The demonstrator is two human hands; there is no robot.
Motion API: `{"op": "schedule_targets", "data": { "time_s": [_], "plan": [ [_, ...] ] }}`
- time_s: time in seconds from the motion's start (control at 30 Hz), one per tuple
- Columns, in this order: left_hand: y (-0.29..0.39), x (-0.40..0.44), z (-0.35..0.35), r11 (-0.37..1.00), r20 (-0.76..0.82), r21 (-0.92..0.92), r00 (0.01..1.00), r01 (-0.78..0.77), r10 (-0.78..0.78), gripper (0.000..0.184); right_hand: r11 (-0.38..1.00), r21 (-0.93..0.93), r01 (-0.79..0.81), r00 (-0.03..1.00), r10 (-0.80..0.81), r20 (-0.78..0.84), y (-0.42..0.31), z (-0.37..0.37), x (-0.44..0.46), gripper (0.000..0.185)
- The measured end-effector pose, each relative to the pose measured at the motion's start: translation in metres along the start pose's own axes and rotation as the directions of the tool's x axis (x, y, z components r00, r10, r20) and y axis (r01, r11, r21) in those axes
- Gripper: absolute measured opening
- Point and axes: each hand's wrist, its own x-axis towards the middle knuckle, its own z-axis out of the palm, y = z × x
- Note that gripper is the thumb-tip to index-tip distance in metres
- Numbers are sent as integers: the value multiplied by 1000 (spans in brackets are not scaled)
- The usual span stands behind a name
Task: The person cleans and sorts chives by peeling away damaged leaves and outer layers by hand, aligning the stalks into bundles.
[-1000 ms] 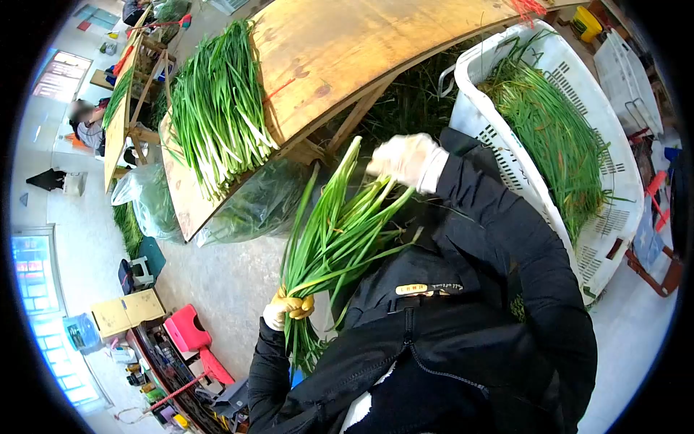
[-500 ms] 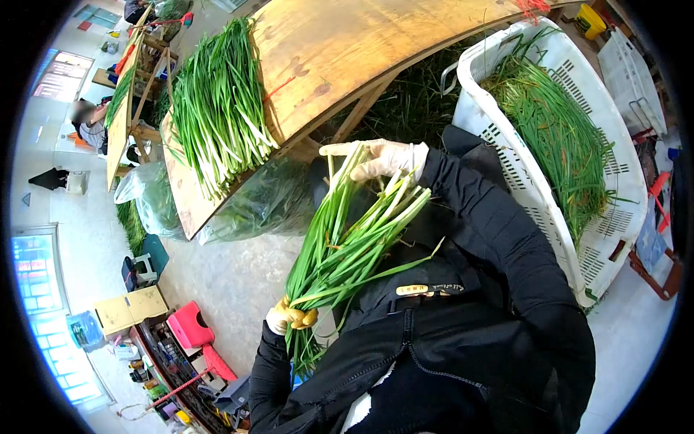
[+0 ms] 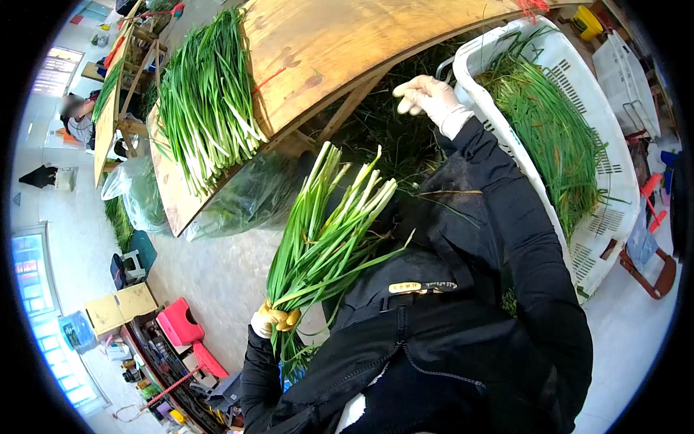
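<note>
My left hand [image 3: 275, 318], in a pale glove with yellowed fingers, is wrapped round the leafy lower part of a bunch of green stalks [image 3: 318, 239]. The bunch's pale ends point up and fan apart in front of my dark clothing. Up and to the right of them, my right hand [image 3: 430, 100], in a whitish glove, is clear of the bunch. Its fingers are partly stretched out, with nothing visible in them. Loose greens [image 3: 383, 134] lie below it, beneath the table. A thick row of similar stalks [image 3: 210, 101] lies on the wooden table [image 3: 325, 43].
A white perforated crate [image 3: 520, 155] holding long grassy leaves [image 3: 553, 130] stands at my right. Plastic bags of greens [image 3: 242, 195] sit under the table's edge. A pink container [image 3: 179, 322] is at the lower left. Another person [image 3: 81, 119] is beside a farther table.
My right hand has moved off the stalk ends, up and to the right toward the crate. My left hand keeps its hold on the bunch, whose pale ends now stand free.
</note>
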Motion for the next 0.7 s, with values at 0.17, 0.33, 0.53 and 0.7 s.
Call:
{"op": "schedule_targets", "data": {
  "time_s": [0.17, 0.33, 0.53, 0.7],
  "plan": [
    [7, 2, 14, 1000, -36, 0, 999, 31, -31, 35, 931, 237, -277, 790, 80, 608, -17, 49, -14, 32],
    [9, 7, 15, 997, -24, 55, 998, 52, -51, 34, 889, 313, -336, 786, 81, 613, -19, 82, -18, 14],
    [9, 14, 8, 988, 27, 138, 997, 63, -67, 29, 841, 501, -204, 891, -53, 452, 2, 95, -20, 14],
    [6, 15, 7, 989, 82, 142, 996, 29, -41, 27, 921, 274, -279, 850, 104, 517, -4, 77, -24, 20]
  ]
}}
